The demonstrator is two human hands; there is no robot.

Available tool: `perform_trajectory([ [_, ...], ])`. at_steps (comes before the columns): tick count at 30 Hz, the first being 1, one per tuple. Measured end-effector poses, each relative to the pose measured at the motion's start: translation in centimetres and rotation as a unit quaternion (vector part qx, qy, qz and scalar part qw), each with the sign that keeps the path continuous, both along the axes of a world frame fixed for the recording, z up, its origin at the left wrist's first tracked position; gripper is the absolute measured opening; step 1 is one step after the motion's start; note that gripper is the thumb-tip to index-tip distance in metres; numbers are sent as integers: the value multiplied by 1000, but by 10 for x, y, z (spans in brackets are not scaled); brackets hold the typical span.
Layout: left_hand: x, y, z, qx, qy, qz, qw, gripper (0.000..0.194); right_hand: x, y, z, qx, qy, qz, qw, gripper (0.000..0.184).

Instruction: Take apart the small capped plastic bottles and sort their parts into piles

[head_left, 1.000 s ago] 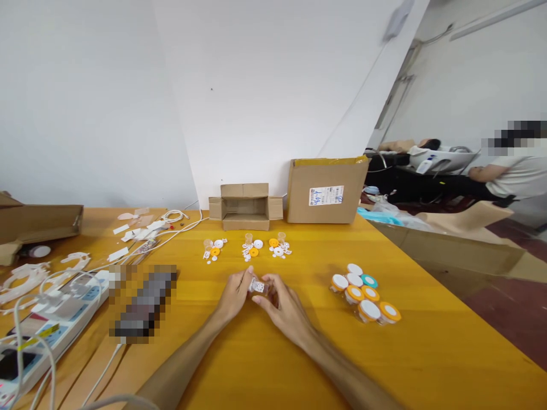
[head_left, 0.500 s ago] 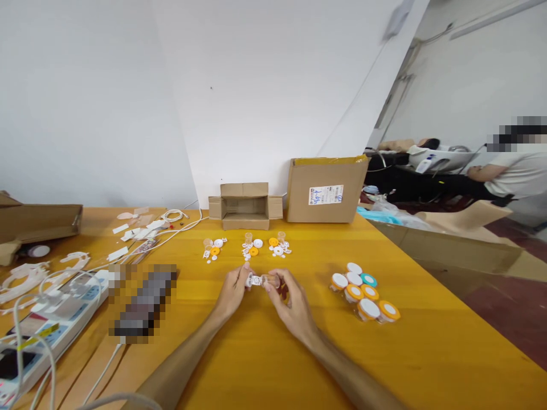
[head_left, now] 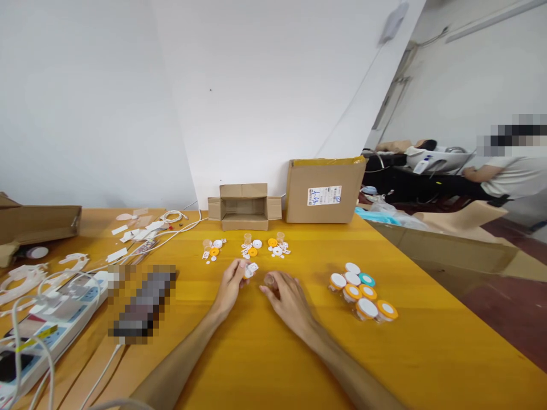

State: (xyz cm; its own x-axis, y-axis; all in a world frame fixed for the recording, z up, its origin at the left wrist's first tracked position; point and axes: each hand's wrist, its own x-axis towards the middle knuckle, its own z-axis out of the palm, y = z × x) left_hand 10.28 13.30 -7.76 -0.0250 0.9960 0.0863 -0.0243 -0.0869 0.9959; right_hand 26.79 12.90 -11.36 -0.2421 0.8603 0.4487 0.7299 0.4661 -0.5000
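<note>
My left hand pinches a small white assembly with dotted markings and a trace of orange at its base. A short gap to the right, my right hand curls around a small clear plastic cup, mostly covered by the fingers. Beyond both hands lie three groups of loose parts. Each has a clear cup, orange and white round caps such as this orange one, and little white dotted pieces.
Several capped clear containers cluster at right, with white, orange and teal tops. An open cardboard box and a larger carton stand behind. To the left are a phone, a power strip and cables. A person sits far right.
The clear cup in my right hand has come away from the white assembly, leaving a gap between them. My left hand has tilted the assembly upward.
</note>
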Motion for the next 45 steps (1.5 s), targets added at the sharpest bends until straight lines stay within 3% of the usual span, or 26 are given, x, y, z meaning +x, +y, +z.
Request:
perform_trajectory([
  [6, -1, -1, 2, 16, -2, -37, 999, 46, 3, 4, -9, 20, -30, -49, 998, 5],
  [11, -1, -3, 3, 11, -1, -49, 999, 40, 5, 6, -17, 55, -29, -78, 995, 20],
  [22, -3, -1, -3, -2, 1, -63, 998, 31, 3, 1, -6, 59, 24, 44, 997, 31],
  [32, 0, 1, -7, 21, 41, -119, 992, 33, 13, 7, -3, 111, -15, -29, 993, 33],
  [37, -1, 1, -13, 60, 76, -127, 987, 38, 7, -2, 10, 125, 24, 64, 990, 38],
  [40, -2, 1, -16, 70, 78, -143, 984, 40, 0, -6, 9, 113, 43, 116, 986, 30],
  [45, -3, 1, -16, 73, 88, -172, 978, 37, 0, -3, 0, 71, 76, 117, 988, 19],
])
